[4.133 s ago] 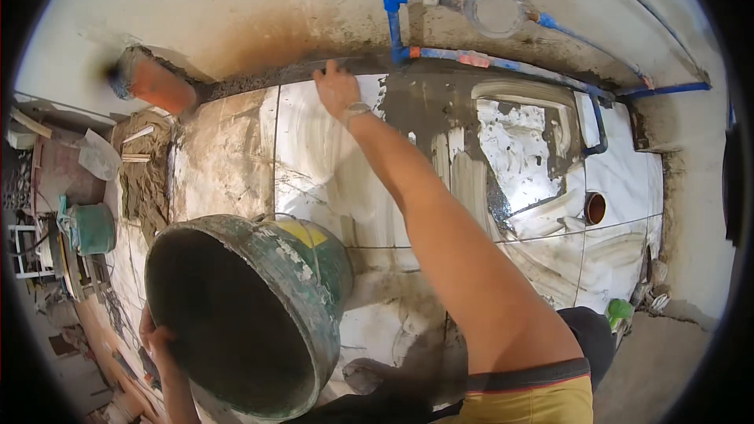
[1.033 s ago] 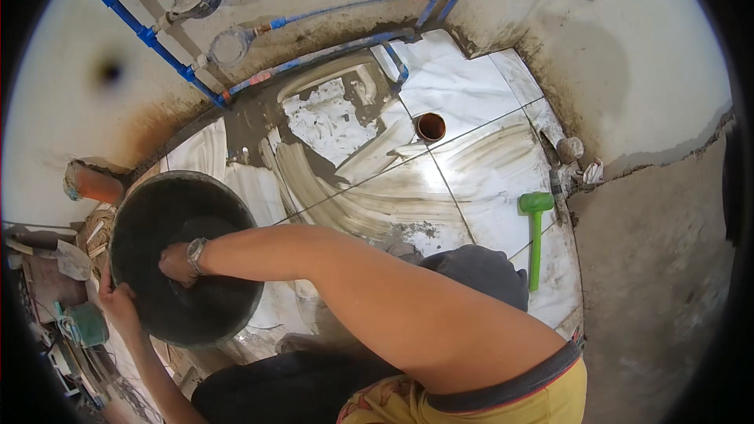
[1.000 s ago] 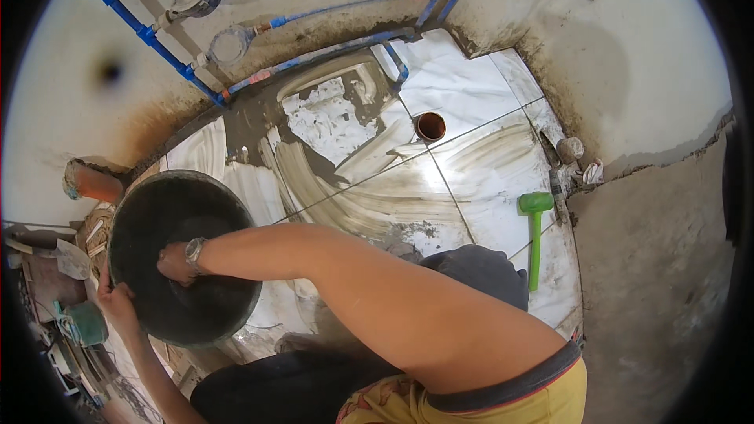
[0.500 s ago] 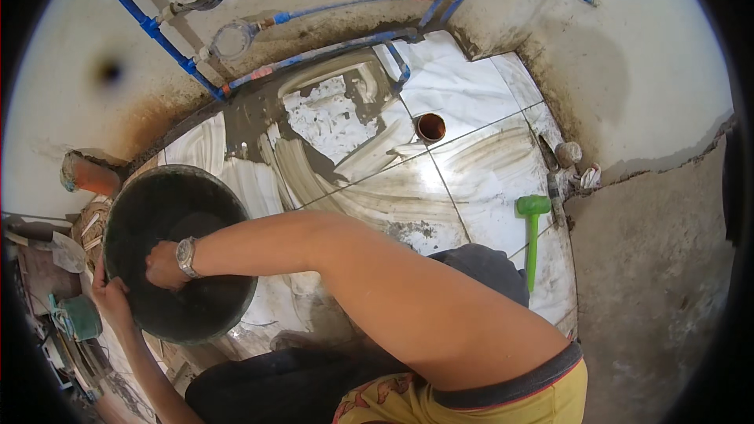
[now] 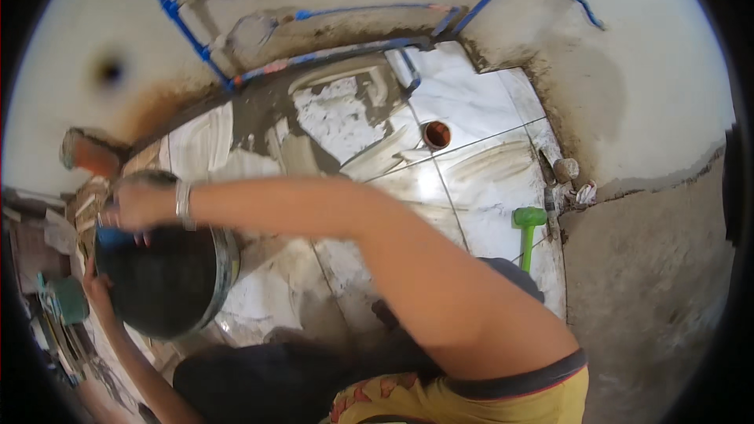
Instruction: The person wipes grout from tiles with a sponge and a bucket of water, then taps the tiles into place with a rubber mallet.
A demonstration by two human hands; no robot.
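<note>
**Right hand at bucket rim with blue tool; bucket steadied from the left**

At the left of the scene, a dark round bucket (image 5: 165,279) sits tilted on the marble floor tiles (image 5: 479,188), its mouth turned toward the camera. The right hand (image 5: 141,204) now rests at the far rim; half a second ago it lay lower, across the bucket's mouth, so it has drawn up and outward. Its fingers are curled closed about a small blue object (image 5: 116,237), apparently a tool handle; what the tool is cannot be told. The left hand (image 5: 96,286) grips the bucket's left wall, fingers wrapped on the edge, position unchanged. The move suggests material is being lifted out of the bucket rather than pressed in.

Grey mortar (image 5: 267,122) is smeared over the far tiles, beneath blue pipes (image 5: 177,20) set in the wall. An orange drain opening (image 5: 437,134) shows mid-floor. A green mallet (image 5: 528,224) lies on the tiles to the right, well apart from both hands.
</note>
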